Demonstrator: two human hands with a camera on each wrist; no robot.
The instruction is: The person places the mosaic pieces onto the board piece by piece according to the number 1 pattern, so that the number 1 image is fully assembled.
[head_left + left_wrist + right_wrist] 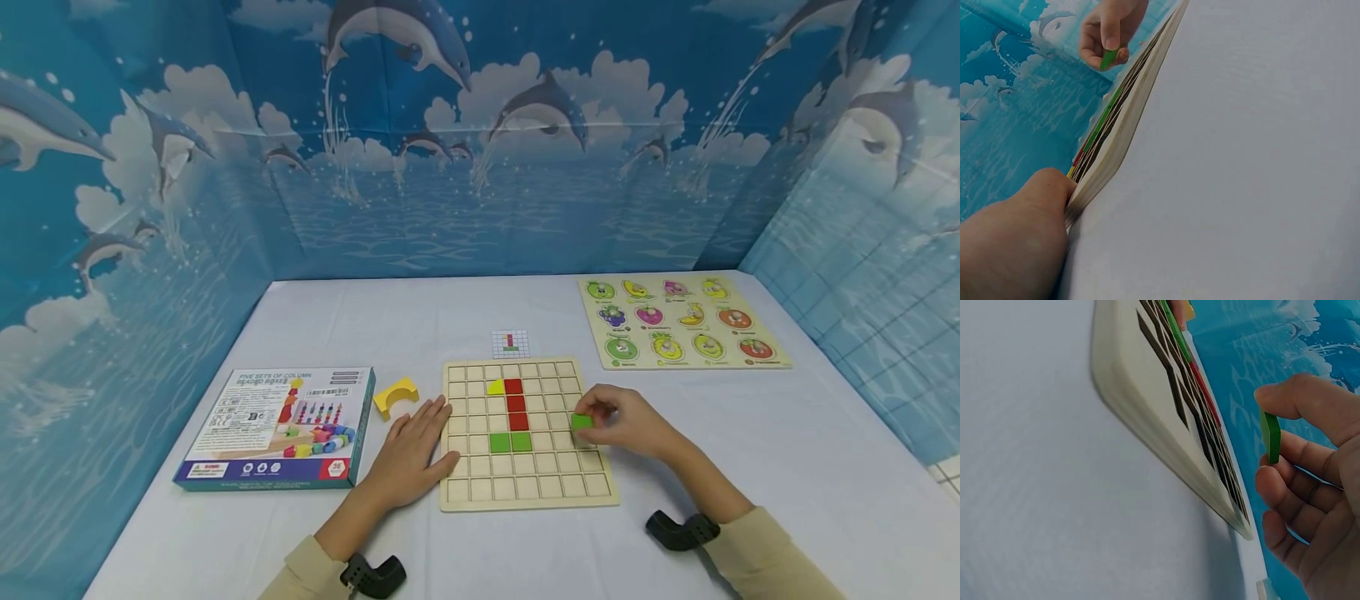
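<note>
A wooden grid board [468,493] lies flat on the white table. My left hand [408,454] rests at its left edge, fingers extended, fingertips touching the rim. Above the board's right side, my right hand [630,421] pinches a green square tile [581,422] between thumb and fingers. In the right wrist view that tile [1270,437] is tilted on edge, apart from the board. Three red tiles [516,402] form a column in the grid, with a yellow tile [496,387] left of the topmost. Two green tiles [500,442] sit side by side below the column.
A small printed pattern card [510,344] lies behind the board. To the left are a yellow arch-shaped block [396,397] and a flat toy box [273,429]. A fruit picture board [682,322] lies at the back right. Dolphin-print curtain [480,208] surrounds the table.
</note>
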